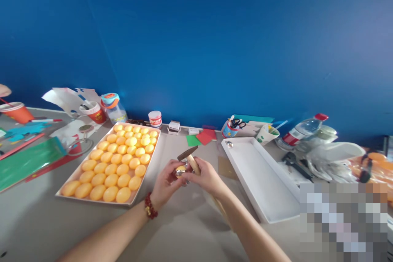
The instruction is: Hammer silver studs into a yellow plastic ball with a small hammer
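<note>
The left hand (166,180) pinches 1 shiny, partly yellow ball (180,171) near 6 o'clock; the right hand (209,175) grips a wooden tool (193,165) just beside it. They seem to be working on the ball, which calls for steady fingers next. Orange balls (111,181) sit at 9 o'clock from the hands, a white tray (264,180) at 3.

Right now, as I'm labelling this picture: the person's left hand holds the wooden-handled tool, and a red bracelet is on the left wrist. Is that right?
Not quite: the head view shows the wooden-handled tool in the right hand, not the left hand. The red bracelet is indeed on the left wrist.
</note>
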{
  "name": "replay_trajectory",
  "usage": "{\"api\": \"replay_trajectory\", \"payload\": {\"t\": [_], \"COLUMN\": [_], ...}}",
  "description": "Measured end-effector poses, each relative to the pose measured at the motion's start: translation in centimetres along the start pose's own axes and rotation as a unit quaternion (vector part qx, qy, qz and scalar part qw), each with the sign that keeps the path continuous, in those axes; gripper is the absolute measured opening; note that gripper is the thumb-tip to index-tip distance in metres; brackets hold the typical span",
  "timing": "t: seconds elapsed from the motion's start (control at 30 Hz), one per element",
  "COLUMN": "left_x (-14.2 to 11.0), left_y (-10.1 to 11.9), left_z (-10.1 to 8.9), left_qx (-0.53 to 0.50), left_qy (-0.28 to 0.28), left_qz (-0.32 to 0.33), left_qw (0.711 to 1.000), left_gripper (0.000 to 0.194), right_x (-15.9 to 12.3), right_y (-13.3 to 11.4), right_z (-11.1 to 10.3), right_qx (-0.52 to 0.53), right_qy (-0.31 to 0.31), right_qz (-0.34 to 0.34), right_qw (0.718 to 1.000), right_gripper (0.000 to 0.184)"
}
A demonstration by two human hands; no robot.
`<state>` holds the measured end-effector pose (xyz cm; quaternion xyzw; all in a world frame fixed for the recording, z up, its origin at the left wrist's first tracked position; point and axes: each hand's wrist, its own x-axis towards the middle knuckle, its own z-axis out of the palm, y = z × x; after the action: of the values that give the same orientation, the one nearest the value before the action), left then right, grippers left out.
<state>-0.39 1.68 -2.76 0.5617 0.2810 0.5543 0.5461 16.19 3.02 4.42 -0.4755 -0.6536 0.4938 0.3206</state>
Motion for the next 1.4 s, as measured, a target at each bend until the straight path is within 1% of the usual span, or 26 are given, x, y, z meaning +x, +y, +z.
{"api": "replay_trajectory", "payload": {"t": [0.17,0.23,0.47,0.57,0.8,0.97,1.07,1.2,1.33,1.4], "left_x": [-0.18,-0.26,-0.18,-0.20,-0.23,-0.19,-0.33,-0.51,-0.44,-0.34], "left_y": [0.76,0.92,0.38,0.39,0.72,0.42,0.24,0.40,0.79,0.86], "left_z": [0.30,0.37,0.41,0.43,0.28,0.17,0.14,0.23,0.43,0.52], "left_qx": [0.023,0.030,0.045,0.067,0.158,0.191,0.194,0.191,0.156,0.139], "left_qy": [-0.013,-0.019,-0.014,-0.011,0.006,0.017,0.029,0.032,0.025,0.020], "left_qz": [0.003,0.012,0.014,0.028,0.057,0.071,0.083,0.080,0.070,0.066], "left_qw": [1.000,0.999,0.999,0.997,0.986,0.979,0.977,0.978,0.985,0.988], "left_gripper": [0.031,0.031,0.033,0.033,0.033,0.037,0.039,0.033,0.032,0.032], "right_x": [0.08,0.06,0.31,0.45,0.40,0.47,0.48,0.46,0.47,0.48], "right_y": [0.34,0.22,0.09,0.13,-0.09,-0.14,-0.33,-0.36,-0.19,-0.19], "right_z": [-0.22,-0.35,-0.64,-0.49,-0.34,-0.47,-0.41,-0.21,-0.22,-0.47], "right_qx": [-0.011,-0.001,0.029,0.006,-0.068,-0.045,-0.065,-0.083,-0.087,-0.085], "right_qy": [-0.015,-0.022,-0.042,-0.031,-0.006,-0.016,-0.014,-0.004,0.000,-0.003], "right_qz": [0.008,0.013,0.014,0.009,-0.002,0.005,0.011,0.013,0.004,-0.002], "right_qw": [1.000,1.000,0.999,0.999,0.998,0.999,0.998,0.996,0.996,0.996], "right_gripper": [0.020,0.022,0.024,0.026,0.025,0.025,0.027,0.027,0.025,0.027]}}
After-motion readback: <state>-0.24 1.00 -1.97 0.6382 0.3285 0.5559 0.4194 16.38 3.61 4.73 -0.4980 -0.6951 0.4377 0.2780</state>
